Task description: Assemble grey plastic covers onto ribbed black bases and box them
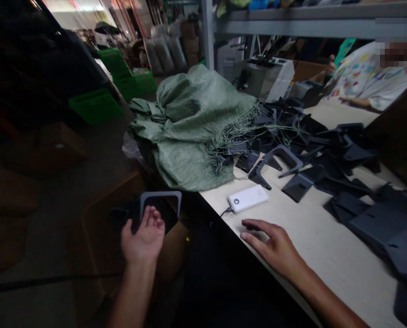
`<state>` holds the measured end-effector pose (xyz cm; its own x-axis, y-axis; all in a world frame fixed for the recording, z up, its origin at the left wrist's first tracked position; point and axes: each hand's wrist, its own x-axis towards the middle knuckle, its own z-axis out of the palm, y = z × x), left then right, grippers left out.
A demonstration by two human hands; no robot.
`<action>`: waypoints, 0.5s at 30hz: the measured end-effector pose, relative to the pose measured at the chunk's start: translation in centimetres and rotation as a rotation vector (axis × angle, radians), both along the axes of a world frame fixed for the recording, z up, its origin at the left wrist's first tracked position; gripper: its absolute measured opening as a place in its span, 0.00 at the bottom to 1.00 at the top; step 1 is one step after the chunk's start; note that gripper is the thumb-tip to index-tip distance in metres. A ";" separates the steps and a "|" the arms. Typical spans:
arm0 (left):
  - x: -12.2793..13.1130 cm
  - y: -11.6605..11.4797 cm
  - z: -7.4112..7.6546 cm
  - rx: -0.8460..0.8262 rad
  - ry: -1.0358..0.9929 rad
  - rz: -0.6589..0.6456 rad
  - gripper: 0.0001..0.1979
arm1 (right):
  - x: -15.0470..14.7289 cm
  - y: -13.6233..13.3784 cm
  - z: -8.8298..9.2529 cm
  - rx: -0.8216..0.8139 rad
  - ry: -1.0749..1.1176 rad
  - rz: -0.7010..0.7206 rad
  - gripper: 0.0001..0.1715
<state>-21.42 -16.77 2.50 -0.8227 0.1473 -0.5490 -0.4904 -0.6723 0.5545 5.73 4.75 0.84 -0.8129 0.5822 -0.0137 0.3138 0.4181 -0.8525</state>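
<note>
Dark grey plastic stands lie in a messy heap across the worktop, and a green woven sack slumps at the far end with its frayed threads trailing over them. The left hand is out past the worktop edge, palm up with the fingers loosely curled. Just beyond the fingertips is a single arch-shaped stand, above a cardboard box. It's pretty dark down there, so I can't tell if that hand is gripping the piece or the piece is just near it. The stand looks roughly upright, with its long top bar running crosswise across the view, its legs pointing down and the opening facing the camera. The right hand is palm down with the fingers slightly spread, pinching nothing, just above the bare worktop and near a white power bank with a cable plugged in. My guess is this is the stage of handling stands one at a time, and the next move calls for a firmer hold on that piece, since a palm-up hand doesn't look very secure. Across the worktop, a person in a colourful printed shirt has their own hands busy.
</note>
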 end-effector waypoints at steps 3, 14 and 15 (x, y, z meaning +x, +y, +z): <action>-0.8 -0.2 -0.2 -0.099 0.068 -0.097 0.22 | -0.2 2.6 -0.6 0.347 0.020 0.029 0.29; -6.4 4.9 -6.8 -0.683 0.522 -0.146 0.29 | -7.5 8.4 -1.2 0.560 -0.373 0.390 0.49; -7.4 5.2 -6.7 -0.692 0.523 -0.130 0.28 | -7.4 8.4 -1.0 0.545 -0.360 0.398 0.47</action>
<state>-28.84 -11.57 -4.22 -0.9938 0.0306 -0.1071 -0.1087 -0.0579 0.9924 -1.69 13.20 -0.17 -0.9627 0.2464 -0.1119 0.2705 0.8900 -0.3670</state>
